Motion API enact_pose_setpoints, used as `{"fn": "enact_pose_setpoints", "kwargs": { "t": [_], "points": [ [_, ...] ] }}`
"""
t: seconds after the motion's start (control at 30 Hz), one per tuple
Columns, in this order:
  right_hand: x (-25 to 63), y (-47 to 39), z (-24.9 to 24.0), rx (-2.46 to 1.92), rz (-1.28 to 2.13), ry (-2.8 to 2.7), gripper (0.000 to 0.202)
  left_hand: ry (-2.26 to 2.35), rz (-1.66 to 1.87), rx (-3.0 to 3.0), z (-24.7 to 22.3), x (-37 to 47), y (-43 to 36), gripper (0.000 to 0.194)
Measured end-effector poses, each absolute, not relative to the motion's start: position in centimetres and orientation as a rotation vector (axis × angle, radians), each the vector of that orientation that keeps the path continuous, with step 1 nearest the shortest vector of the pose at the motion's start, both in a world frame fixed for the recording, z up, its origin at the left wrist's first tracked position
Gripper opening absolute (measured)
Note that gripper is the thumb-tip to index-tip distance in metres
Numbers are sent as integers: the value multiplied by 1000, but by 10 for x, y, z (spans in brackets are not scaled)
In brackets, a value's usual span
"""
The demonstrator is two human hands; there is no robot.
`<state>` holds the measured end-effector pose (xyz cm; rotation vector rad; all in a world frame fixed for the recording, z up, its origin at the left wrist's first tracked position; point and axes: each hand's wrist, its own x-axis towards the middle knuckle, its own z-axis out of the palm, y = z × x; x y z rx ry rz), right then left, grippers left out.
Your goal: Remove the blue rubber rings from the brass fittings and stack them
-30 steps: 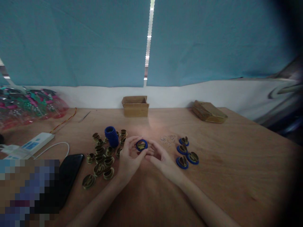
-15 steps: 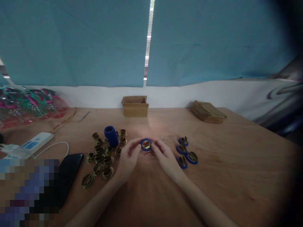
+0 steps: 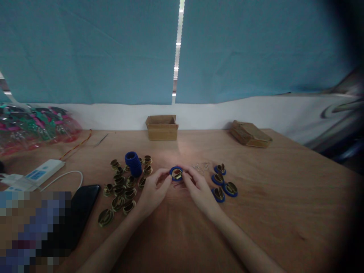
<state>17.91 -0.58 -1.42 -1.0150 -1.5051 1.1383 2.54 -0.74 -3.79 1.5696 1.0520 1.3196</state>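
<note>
Between my fingertips, a blue ring (image 3: pixel 172 168) with a round brass-coloured fitting (image 3: pixel 178 176) inside it is held above the table. My left hand (image 3: pixel 155 189) grips its left edge, thumb and fingers closed. On the opposite edge, my right hand (image 3: pixel 197 185) pinches it the same way. Left of my hands stands a stack of blue rings (image 3: pixel 133 165), with several loose brass fittings (image 3: pixel 119 189) around it. To the right lie several blue rings with brass fittings in them (image 3: pixel 231 189). Some tiny pale pieces (image 3: pixel 201 167) are scattered just beyond my right hand.
An open cardboard box (image 3: pixel 162 132) stands at the back, and a brown carton (image 3: pixel 250 134) lies back right. On the left are a black phone (image 3: pixel 85 204), a white power strip (image 3: pixel 45 172) with cables, tweezers (image 3: pixel 101 140) and plastic-wrapped items (image 3: pixel 36 127).
The blue ring and its fitting have turned slightly between my fingers. Both hands stay in almost the same place; the other things have not moved.
</note>
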Motion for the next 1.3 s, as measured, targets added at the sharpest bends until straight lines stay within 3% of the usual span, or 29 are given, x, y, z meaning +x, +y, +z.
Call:
{"fn": "enact_pose_setpoints", "kwargs": {
  "t": [0.37, 0.9, 1.3],
  "points": [
    [180, -3, -21, -1011, 1324, -1394, 37, 932, 1264, 1321, -40, 28, -4, 28],
    [179, -6, -17, -975, 1213, -1504, 38, 937, 1241, 1248, -40, 23, -2, 35],
    [188, -1, -31, -1076, 785, -1788, 43, 972, 1315, 1517, -48, 28, -3, 27]
  ]
}}
